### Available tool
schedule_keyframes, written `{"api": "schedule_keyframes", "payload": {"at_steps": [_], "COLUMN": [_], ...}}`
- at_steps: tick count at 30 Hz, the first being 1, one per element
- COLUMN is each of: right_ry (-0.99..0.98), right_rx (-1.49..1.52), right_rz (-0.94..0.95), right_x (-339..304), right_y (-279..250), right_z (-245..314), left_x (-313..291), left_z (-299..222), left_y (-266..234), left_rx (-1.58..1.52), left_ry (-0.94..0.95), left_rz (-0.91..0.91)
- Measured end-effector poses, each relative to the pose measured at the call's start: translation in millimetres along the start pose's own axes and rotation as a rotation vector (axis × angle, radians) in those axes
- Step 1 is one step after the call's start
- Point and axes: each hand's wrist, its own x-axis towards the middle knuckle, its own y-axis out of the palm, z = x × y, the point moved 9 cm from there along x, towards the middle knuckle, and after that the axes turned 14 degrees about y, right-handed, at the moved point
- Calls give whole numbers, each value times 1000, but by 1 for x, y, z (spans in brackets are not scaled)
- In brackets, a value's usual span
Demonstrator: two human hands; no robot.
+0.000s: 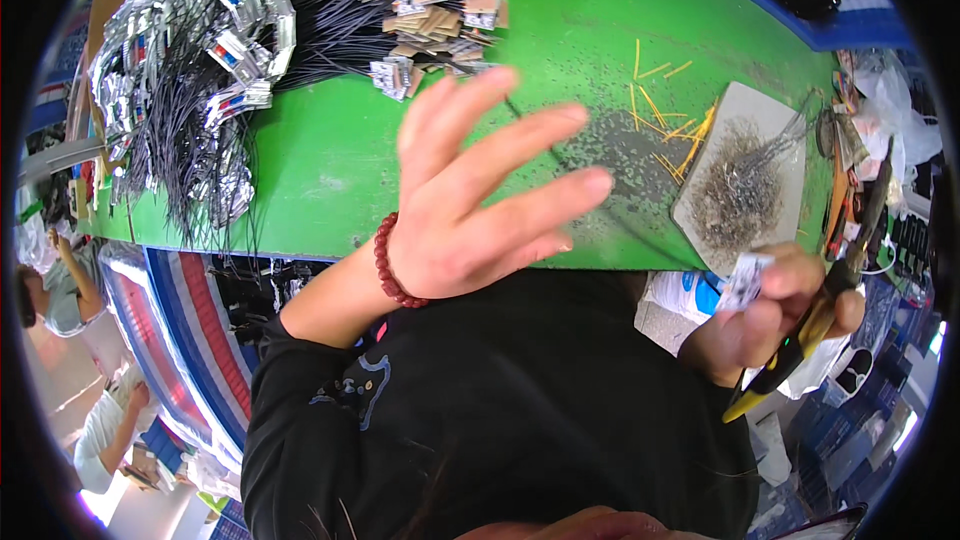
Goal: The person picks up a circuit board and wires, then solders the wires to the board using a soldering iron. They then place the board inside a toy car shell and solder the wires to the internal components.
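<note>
With two large heaps of tagged black wires point(300, 20) already piled at eleven o'clock, the left hand point(470, 210) reaches out empty with fingers spread, while the right hand point(775, 315) at four o'clock grips yellow-handled pliers point(800, 340) and one small tag point(742, 280).

Green table point(330, 170) with tagged cable bundles point(200, 70)
</note>
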Motion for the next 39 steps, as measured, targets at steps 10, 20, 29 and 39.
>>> {"api": "schedule_keyframes", "payload": {"at_steps": [10, 20, 29, 39], "right_ry": [335, 195, 663, 577], "right_rx": [-153, -294, -37, -252], "right_rz": [95, -8, -417, -549], "right_x": [-36, -35, -77, -114], "right_y": [49, 26, -98, -169], "right_z": [-127, -132, -139, -139], "left_x": [-41, -46, 33, 32], "left_z": [32, 51, 61, 54], "left_y": [30, 77, 198, 198], "left_rx": [53, -114, -275, -134], "left_ry": [-256, -264, 169, 200], "left_rz": [354, 504, 551, 527]}}
